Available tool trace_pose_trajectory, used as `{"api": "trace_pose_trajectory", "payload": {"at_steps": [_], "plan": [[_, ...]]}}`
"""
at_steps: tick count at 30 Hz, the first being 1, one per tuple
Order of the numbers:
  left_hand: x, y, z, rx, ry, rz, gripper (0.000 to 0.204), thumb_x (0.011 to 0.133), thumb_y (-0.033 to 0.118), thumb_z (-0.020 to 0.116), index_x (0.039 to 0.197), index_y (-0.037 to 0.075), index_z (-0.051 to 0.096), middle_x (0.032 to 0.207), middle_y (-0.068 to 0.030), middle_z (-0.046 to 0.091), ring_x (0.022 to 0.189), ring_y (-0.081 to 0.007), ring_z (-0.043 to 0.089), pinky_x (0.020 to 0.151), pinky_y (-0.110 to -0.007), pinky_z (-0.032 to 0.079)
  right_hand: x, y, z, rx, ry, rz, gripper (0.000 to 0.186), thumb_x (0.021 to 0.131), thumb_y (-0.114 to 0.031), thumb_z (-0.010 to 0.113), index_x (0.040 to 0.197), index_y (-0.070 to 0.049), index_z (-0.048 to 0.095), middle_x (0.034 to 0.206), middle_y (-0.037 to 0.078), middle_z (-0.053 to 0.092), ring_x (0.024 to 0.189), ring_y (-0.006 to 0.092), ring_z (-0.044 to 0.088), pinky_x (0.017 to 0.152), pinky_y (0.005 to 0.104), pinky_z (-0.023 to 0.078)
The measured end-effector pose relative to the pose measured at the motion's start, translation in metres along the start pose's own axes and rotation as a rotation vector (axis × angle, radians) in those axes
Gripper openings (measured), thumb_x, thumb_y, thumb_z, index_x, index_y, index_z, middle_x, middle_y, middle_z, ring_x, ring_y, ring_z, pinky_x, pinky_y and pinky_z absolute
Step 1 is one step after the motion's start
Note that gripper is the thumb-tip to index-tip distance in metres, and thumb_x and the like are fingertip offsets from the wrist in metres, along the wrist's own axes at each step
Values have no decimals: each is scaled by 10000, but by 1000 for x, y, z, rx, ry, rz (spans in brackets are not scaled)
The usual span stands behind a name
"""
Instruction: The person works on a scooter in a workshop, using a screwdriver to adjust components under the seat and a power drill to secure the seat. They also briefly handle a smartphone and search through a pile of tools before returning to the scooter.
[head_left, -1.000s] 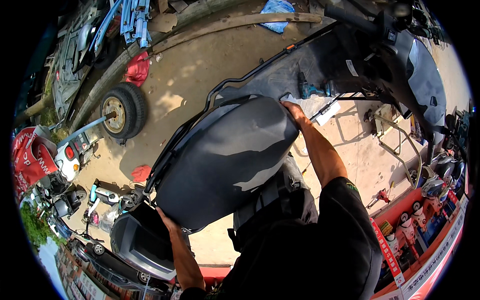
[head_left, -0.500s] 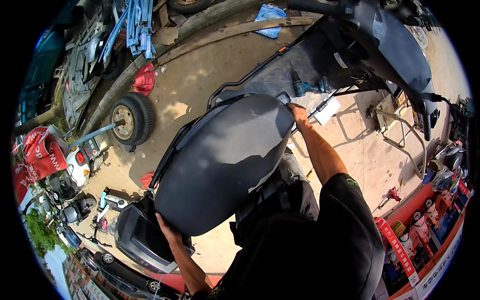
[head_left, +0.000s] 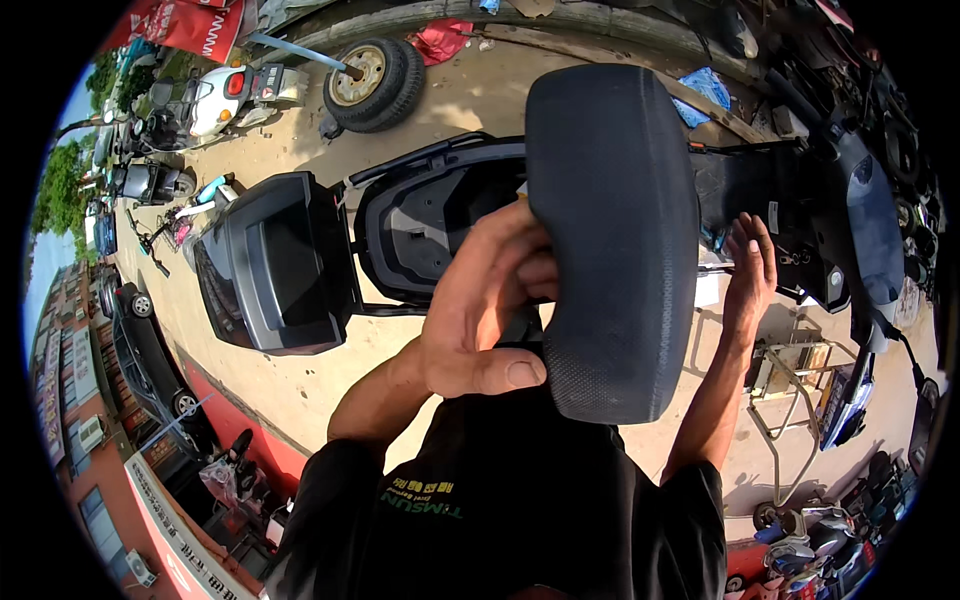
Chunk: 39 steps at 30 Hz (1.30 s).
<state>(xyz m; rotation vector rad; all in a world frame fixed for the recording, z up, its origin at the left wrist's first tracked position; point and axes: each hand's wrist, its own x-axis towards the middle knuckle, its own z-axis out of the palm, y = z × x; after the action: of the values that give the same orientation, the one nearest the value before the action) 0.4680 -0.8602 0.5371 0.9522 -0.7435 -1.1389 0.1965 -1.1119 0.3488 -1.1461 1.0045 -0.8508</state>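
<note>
A black padded scooter seat (head_left: 620,240) is tipped up on end, close in front of me. My left hand (head_left: 480,310) is beside its left edge, fingers loosely curled and thumb stretched apart; its fingertips reach the seat's edge, and whether they press on it is hard to tell. On the seat's other side my right hand (head_left: 748,265) is raised and open, fingers extended, holding nothing. Below lies the uncovered black storage well (head_left: 410,235) of the scooter. Behind the well sits a dark grey top box (head_left: 275,265).
Handlebars and a front cowl (head_left: 875,230) rise at the right. A wheel with a tyre (head_left: 375,85) lies at the far side near a red bag (head_left: 440,42). A metal tube frame (head_left: 790,390) stands at right. Parked scooters (head_left: 230,95) and a black car (head_left: 150,350) are at left.
The seat has swung from lying flat to standing on end, uncovering the storage well. My right hand has come off its edge; my left hand has risen. The view has turned.
</note>
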Motion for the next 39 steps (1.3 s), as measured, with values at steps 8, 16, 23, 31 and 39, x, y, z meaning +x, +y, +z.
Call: {"api": "trace_pose_trajectory", "payload": {"at_steps": [8,16,23,31,39], "plan": [[-64,-100,-27,349,-62,-206,492,966,242,792,1360,1,622,1289,-145,690,1154,-226,687,1011,-378,558,-38,-114,-66,-358,329,-381,542,981,-295,698,1397,39,607,1389,189,643,1290,278,623,1122,416,494],[-252,-211,-273,656,1064,-424,280,893,93,804,1141,15,701,1016,-93,749,966,-180,721,899,-317,567,-44,-125,-75,265,540,-313,584,983,-399,678,1377,27,617,1420,191,622,1284,307,614,1161,500,446],[-241,-201,-290,1262,922,-476,446,826,161,832,1217,9,679,1266,-213,673,1242,-395,621,1079,-451,482,-67,-121,-48,-805,468,-564,808,982,-519,690,1542,-3,422,1541,222,479,1385,362,520,1146,487,479],[-240,-228,-291,1593,489,-420,471,797,211,850,1195,24,685,1333,-198,656,1288,-380,582,1117,-493,413,-75,-128,6,-540,626,-474,756,966,-410,766,1532,3,485,1525,204,533,1337,335,569,1155,432,468],[-245,-236,-285,1560,387,-522,501,840,282,825,1245,17,696,1426,-249,594,1315,-398,564,1166,-492,383,-78,-125,16,-475,641,-506,770,1005,-439,710,1564,13,435,1562,224,488,1348,346,557,1146,429,474]]}}
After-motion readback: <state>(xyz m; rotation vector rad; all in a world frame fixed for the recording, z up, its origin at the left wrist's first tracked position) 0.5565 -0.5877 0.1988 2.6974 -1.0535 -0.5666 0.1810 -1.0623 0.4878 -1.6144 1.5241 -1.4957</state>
